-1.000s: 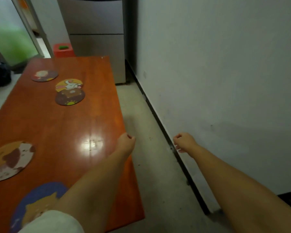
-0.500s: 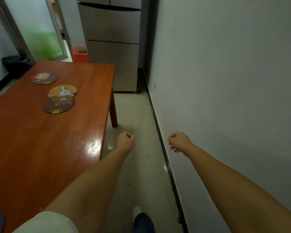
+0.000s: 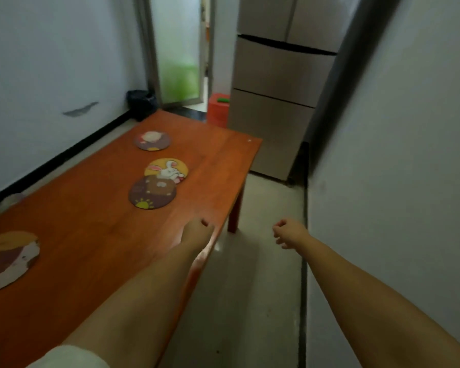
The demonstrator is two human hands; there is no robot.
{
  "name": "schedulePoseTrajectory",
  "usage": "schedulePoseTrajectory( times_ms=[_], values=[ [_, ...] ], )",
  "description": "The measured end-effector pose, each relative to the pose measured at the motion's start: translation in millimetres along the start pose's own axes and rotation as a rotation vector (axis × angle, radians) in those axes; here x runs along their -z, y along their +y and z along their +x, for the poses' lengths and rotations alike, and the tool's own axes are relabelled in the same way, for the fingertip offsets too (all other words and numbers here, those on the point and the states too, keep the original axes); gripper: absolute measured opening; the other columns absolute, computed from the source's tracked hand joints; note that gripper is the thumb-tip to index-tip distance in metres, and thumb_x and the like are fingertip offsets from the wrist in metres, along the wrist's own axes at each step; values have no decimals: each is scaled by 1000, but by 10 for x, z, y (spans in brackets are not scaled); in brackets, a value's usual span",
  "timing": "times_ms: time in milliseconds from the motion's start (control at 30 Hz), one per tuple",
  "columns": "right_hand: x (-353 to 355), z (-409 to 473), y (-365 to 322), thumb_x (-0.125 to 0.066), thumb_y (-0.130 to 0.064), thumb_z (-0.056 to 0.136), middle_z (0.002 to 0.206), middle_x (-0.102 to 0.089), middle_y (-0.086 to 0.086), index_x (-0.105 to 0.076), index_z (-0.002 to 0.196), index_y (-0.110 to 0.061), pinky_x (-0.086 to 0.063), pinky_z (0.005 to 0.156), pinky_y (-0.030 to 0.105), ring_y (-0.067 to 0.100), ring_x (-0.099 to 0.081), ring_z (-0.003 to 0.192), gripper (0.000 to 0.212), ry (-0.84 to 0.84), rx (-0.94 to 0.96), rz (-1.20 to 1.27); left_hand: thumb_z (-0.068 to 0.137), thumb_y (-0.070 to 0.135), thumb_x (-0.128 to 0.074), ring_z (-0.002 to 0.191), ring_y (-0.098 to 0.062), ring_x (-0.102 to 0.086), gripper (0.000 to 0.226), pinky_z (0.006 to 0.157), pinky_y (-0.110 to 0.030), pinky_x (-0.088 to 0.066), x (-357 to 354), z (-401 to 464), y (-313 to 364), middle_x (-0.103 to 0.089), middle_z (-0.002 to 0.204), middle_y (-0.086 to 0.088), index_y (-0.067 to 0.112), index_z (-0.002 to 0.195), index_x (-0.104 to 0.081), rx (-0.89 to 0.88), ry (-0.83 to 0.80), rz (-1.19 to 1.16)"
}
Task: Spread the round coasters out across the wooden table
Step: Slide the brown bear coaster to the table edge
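Several round coasters lie on the wooden table [image 3: 96,235]. A dark one with a pale figure [image 3: 152,141] sits near the far end. A yellow rabbit coaster [image 3: 168,169] is partly overlapped by a brown coaster with a sun [image 3: 152,195]. A large brown-and-white one [image 3: 8,260] lies at the left edge of the view. My left hand [image 3: 197,232] is curled into a fist over the table's right edge, holding nothing. Over the floor, right of the table, my right hand [image 3: 288,232] is also a fist.
A beige fridge [image 3: 276,102] stands past the table's far end, with an orange stool [image 3: 218,108] beside it. A white wall [image 3: 396,181] runs close on the right, leaving a narrow floor strip. A black bag [image 3: 141,103] sits by the doorway.
My view has swung left and up, bringing the far wall, the doorway and the large left coaster into sight. Both fists keep the same pose ahead of me.
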State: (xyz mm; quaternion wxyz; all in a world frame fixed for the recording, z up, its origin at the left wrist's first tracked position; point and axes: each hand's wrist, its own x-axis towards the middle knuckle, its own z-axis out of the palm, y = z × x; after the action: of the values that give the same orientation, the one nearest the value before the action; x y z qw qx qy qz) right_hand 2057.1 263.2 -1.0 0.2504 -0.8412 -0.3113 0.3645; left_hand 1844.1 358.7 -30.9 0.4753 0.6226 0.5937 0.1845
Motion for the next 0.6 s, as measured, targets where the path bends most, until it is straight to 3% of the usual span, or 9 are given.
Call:
schedulePoseTrajectory(
  times_ms=[100,200,300,367,433,500,600],
  values=[
    [-283,383,-503,-47,-11,93,83,-58,9,-56,90,-9,-48,58,28,17,-58,65,10,-120,117,-60,91,16,-56,81,-32,-59,25,77,-44,-52,388,224,-156,-57,77,-19,9,68,-51,101,121,27],
    [-585,734,-976,-48,-8,92,70,-56,4,-54,77,-12,-43,51,26,15,-54,56,16,-252,231,-136,93,16,-56,88,-35,-61,33,86,-44,-51,710,442,-282,-63,94,-27,14,62,-44,223,268,25],
    [-819,1149,-1365,-46,-6,93,72,-55,6,-54,89,-7,-39,49,24,14,-51,54,9,-373,307,-183,94,15,-55,107,-41,-63,28,90,-44,-50,877,712,-299,-67,103,-29,11,67,-51,299,390,-14],
    [-933,1450,-1595,-45,-6,94,76,-56,10,-55,97,-2,-39,50,25,14,-50,54,10,-430,355,-218,95,16,-53,108,-43,-62,23,83,-44,-49,911,899,-258,-66,104,-30,3,77,-61,336,437,-27],
    [-1014,1750,-1830,-46,-8,96,88,-57,15,-57,104,0,-43,54,30,14,-51,56,16,-483,389,-280,96,14,-51,102,-41,-63,30,67,-35,-39,922,1102,-200,-67,98,-28,9,67,-54,380,484,-57],
    [-1076,2021,-2074,-46,-9,97,91,-57,16,-59,106,1,-45,63,35,15,-51,58,18,-535,420,-340,95,10,-50,90,-35,-62,40,58,-26,-32,944,1270,-132,-63,79,-13,17,58,-39,442,536,-112],
    [-1202,2374,-2443,-44,-7,96,87,-56,18,-59,94,1,-44,67,36,18,-53,59,17,-591,507,-406,95,11,-50,82,-25,-48,39,65,-29,-36,991,1465,-45,-47,68,0,20,60,-37,534,625,-182]
  ],
)
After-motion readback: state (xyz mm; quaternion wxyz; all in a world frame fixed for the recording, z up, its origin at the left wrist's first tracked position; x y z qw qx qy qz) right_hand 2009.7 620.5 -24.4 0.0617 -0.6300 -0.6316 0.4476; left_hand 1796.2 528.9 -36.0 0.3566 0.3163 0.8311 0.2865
